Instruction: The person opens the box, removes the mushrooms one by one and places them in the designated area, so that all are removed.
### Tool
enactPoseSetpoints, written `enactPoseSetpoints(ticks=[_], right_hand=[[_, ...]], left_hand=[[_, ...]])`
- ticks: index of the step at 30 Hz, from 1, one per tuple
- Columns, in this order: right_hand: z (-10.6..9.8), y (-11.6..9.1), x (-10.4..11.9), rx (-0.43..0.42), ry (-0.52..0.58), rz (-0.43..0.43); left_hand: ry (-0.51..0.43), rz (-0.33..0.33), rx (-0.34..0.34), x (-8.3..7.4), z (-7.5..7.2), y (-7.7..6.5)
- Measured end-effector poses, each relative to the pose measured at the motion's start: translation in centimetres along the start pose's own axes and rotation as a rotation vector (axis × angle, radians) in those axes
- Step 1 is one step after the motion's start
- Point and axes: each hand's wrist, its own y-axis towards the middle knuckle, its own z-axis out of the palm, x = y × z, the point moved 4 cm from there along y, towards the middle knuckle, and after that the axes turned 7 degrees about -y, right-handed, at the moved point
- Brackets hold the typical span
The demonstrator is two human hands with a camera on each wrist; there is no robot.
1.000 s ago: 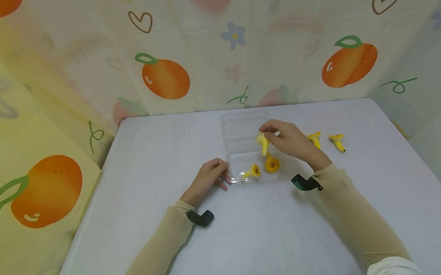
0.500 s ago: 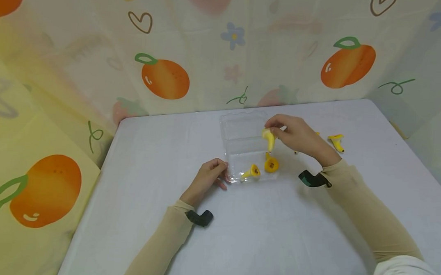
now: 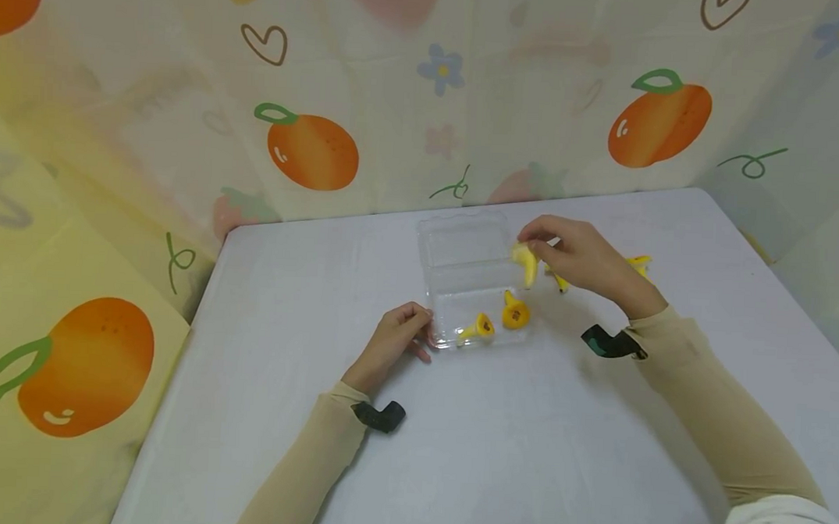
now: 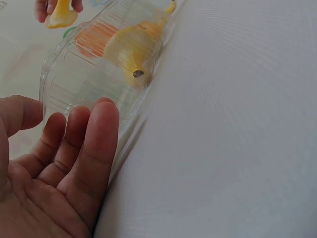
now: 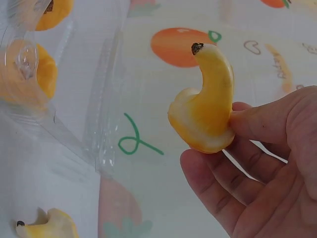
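In the head view my right hand [image 3: 584, 260] holds a yellow trumpet-shaped mushroom [image 3: 528, 267] in the air by its wide end, stem hanging down, beside the right edge of a clear plastic clamshell box [image 3: 458, 244]. Thumb and fingertips pinch this mushroom [image 5: 218, 94] in the right wrist view, where its dark stem tip shows. Two more mushrooms lie in the box's near half, one mushroom [image 3: 516, 313] at the right and another mushroom [image 3: 478, 327] near the front. My left hand [image 3: 397, 331] grips the box's front left corner; the box rim [image 4: 43, 99] runs between thumb and fingers.
Partly hidden behind the right hand, a mushroom [image 3: 558, 280] lies on the white-covered table [image 3: 454, 443]; another mushroom [image 3: 640, 264] lies farther right. The box's lid half lies opened toward the back. A fruit-printed cloth [image 3: 390, 136] hangs behind the table.
My right hand has drawn rightward with the mushroom, from over the box to beside its right edge. The left hand and the two mushrooms inside have stayed in place.
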Motion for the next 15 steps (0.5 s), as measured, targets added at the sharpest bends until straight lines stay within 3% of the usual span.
enactPoseSetpoints(ticks=[15], right_hand=[[-1.2,-1.2,-1.1,-0.075,-0.028,-0.023]], left_hand=[[0.004,-0.011,-0.003,0.1,-0.1,0.0]])
